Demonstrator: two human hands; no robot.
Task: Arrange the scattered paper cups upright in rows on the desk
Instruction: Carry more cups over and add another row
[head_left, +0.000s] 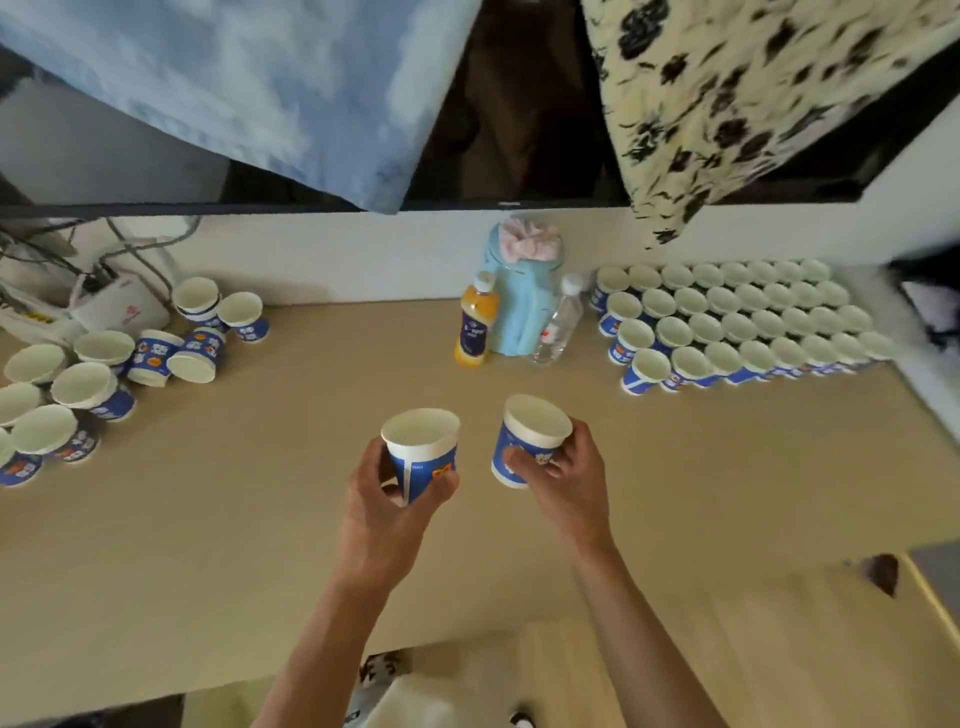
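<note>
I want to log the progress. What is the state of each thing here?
left hand: grips a cup.
left hand's cup: open end up, held.
right hand: grips a cup.
right hand's cup: open end up, tilted.
arranged cups: upright, in rows, at right.
scattered cups: at left, some on their sides.
orange bottle: standing, capped.
clear bottle: standing, capped.

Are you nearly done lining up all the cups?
Over halfway, it looks. Done: four rows of upright cups at the far right of the desk. In hand: the left hand grips a cup, the right hand grips a second cup. Left: scattered cups at the far left, some lying on their sides.
</note>
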